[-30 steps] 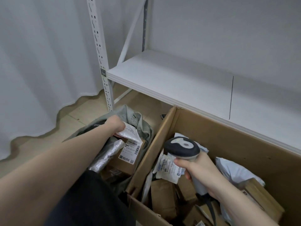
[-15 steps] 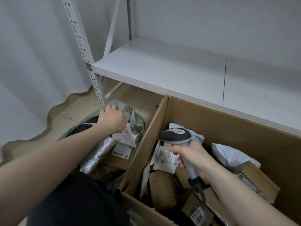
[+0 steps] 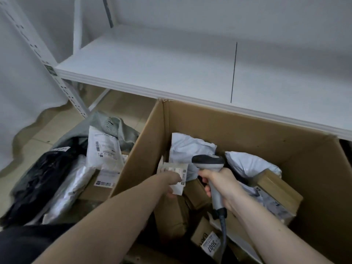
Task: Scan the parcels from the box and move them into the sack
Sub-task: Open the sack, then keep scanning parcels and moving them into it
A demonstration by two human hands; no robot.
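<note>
1. Head view, taking the cardboard box (image 3: 238, 128) as landmark: standing open on the floor, pushed up under the front edge of a white shelf (image 3: 152, 69).
2. Left of the box, touching its left wall: grey sack (image 3: 112, 124), mouth open, already holding a white labelled parcel (image 3: 104, 149), a silvery bag (image 3: 70, 187), a black bag (image 3: 38, 178) and a brown carton with a label (image 3: 103, 182).
3. Inside the box, near its left wall: left hand (image 3: 172, 182), reached over the wall, fingers closed on a small white labelled parcel (image 3: 176, 173); fingertips partly hidden behind the label.
4. Inside the box, towards its middle: right hand (image 3: 219, 184), clamped round the grip of a grey handheld scanner (image 3: 208, 162), dark head tilted towards the labelled parcel, cable trailing down to the near edge of the box.
5. Deeper in the box, behind the scanner: two white poly bags (image 3: 247, 164).
6. Against the right side of the box: tan carton (image 3: 276, 187) lying tilted.
7. Low in the box, under both forearms: brown paper parcels (image 3: 171, 216), and a carton with a label reading 3007 (image 3: 212, 245).
8. Left of the box, beyond the sack: white perforated shelf upright (image 3: 57, 79) and a white curtain (image 3: 22, 92) reaching the tiled floor.
</note>
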